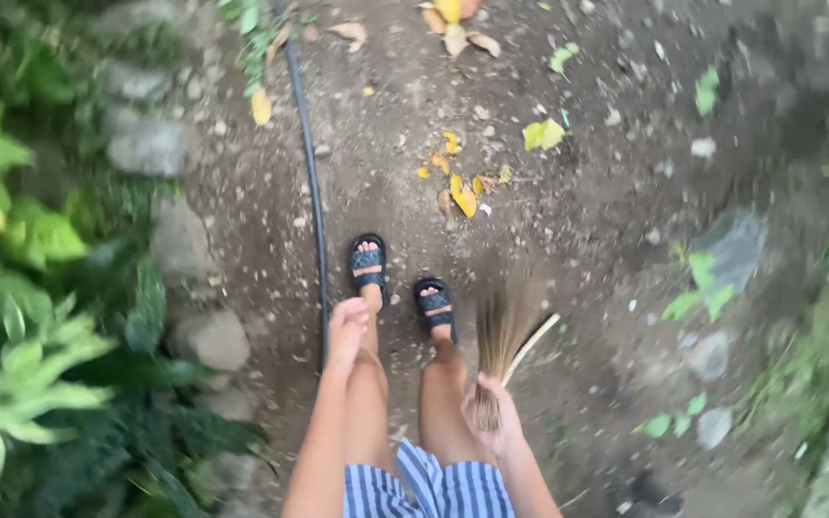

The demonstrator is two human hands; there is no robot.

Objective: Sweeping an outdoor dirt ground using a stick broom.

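Note:
I stand on a dirt path in black sandals (368, 264) and striped shorts. My right hand (489, 414) grips the bundled end of a stick broom (509, 329), whose brown bristles fan out toward the ground by my right foot. My left hand (346, 328) hangs beside my left leg with fingers loosely curled and holds nothing. Yellow fallen leaves (461, 192) lie on the soil just ahead of my feet.
A black hose (313, 182) runs along the path to the left of my feet. Grey stones (211, 338) and green plants (21, 374) border the left side. More leaves (543, 133) and small stones dot the path; greenery edges the right.

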